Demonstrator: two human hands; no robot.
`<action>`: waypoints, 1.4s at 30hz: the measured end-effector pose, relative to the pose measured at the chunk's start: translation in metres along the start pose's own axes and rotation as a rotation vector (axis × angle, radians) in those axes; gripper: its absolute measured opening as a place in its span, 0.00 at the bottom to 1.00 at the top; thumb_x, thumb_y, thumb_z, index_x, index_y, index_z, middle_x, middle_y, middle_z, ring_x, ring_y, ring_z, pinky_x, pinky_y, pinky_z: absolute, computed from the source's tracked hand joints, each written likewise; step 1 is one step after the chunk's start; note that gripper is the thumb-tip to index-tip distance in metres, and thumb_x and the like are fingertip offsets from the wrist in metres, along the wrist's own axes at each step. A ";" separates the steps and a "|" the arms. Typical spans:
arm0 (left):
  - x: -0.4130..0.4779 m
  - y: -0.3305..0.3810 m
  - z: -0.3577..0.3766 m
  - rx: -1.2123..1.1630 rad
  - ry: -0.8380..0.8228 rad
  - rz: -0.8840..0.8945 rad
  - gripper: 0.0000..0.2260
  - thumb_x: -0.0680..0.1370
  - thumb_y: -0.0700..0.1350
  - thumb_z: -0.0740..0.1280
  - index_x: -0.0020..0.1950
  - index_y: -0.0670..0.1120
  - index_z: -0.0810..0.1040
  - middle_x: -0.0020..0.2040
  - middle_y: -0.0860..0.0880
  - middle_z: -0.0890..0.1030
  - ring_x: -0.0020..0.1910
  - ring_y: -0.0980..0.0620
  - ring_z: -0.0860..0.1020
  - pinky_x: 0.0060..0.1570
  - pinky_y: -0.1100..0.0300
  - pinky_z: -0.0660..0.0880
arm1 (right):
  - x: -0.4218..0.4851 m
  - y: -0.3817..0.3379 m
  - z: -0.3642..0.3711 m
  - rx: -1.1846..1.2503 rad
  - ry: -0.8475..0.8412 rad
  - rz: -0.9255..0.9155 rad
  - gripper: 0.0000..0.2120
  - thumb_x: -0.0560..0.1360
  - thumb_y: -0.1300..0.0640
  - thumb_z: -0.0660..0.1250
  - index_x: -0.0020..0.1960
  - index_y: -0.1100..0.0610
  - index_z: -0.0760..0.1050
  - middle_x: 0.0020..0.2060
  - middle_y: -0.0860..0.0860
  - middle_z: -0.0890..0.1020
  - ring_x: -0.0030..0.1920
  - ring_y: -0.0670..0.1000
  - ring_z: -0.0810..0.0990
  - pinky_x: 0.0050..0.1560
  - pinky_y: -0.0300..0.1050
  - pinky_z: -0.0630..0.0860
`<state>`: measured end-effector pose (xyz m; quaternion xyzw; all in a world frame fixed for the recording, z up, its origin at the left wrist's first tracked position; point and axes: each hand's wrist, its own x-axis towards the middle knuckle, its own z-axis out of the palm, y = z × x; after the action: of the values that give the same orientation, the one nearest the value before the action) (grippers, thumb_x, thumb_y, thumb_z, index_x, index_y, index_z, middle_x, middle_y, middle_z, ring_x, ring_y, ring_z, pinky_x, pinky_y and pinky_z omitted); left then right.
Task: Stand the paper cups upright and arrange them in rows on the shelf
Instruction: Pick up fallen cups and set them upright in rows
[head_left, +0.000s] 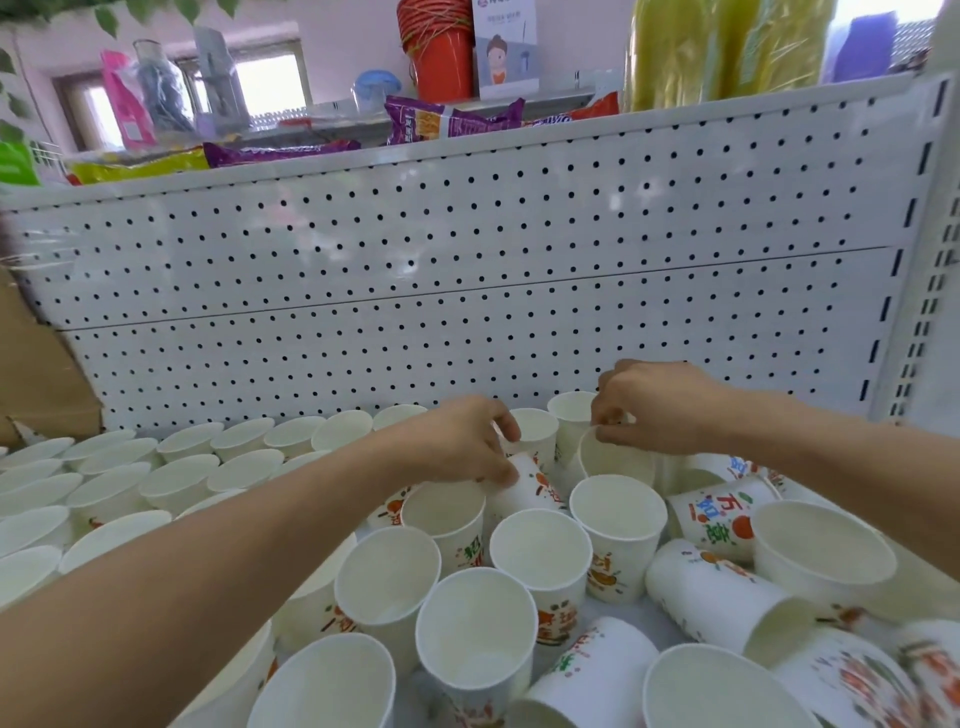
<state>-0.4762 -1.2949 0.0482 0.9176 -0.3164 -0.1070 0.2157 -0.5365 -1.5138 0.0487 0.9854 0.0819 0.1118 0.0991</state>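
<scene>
Several white paper cups with orange and green print cover the shelf. Upright cups (176, 480) stand in rows on the left and along the back. My left hand (457, 441) grips a tilted cup (532, 486) near the middle. My right hand (657, 408) pinches the rim of an upright cup (618, 462) close to the back panel. Cups lying on their sides (719, 595) are scattered at the right. More upright cups (618, 519) crowd the front centre.
A white pegboard back panel (467, 270) rises behind the cups, with a slotted upright post (930, 291) at the right. A brown cardboard box (36, 374) stands at the left. Snack packets (452, 122) and red buckets (441, 52) sit above.
</scene>
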 end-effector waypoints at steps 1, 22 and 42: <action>-0.001 0.002 -0.001 0.010 0.044 0.022 0.15 0.74 0.45 0.73 0.59 0.50 0.76 0.44 0.54 0.81 0.43 0.54 0.80 0.42 0.60 0.77 | 0.003 0.000 0.001 0.006 0.009 0.027 0.09 0.78 0.47 0.61 0.46 0.48 0.79 0.44 0.46 0.79 0.50 0.49 0.75 0.39 0.44 0.73; -0.156 0.052 0.031 0.100 0.183 0.333 0.19 0.72 0.67 0.64 0.63 0.70 0.72 0.63 0.72 0.71 0.65 0.72 0.65 0.63 0.70 0.64 | -0.112 0.002 -0.047 0.484 -0.281 -0.154 0.15 0.74 0.45 0.67 0.60 0.33 0.73 0.59 0.32 0.73 0.59 0.34 0.70 0.62 0.40 0.69; -0.167 0.063 0.072 0.608 0.615 0.351 0.13 0.78 0.50 0.60 0.55 0.54 0.83 0.42 0.54 0.83 0.46 0.47 0.77 0.44 0.55 0.65 | -0.125 -0.029 -0.028 0.248 0.108 -0.065 0.12 0.79 0.55 0.61 0.58 0.47 0.79 0.38 0.38 0.72 0.44 0.45 0.73 0.41 0.43 0.72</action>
<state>-0.6632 -1.2585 0.0234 0.8610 -0.4050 0.3057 0.0357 -0.6671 -1.5039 0.0440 0.9794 0.1321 0.1506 -0.0242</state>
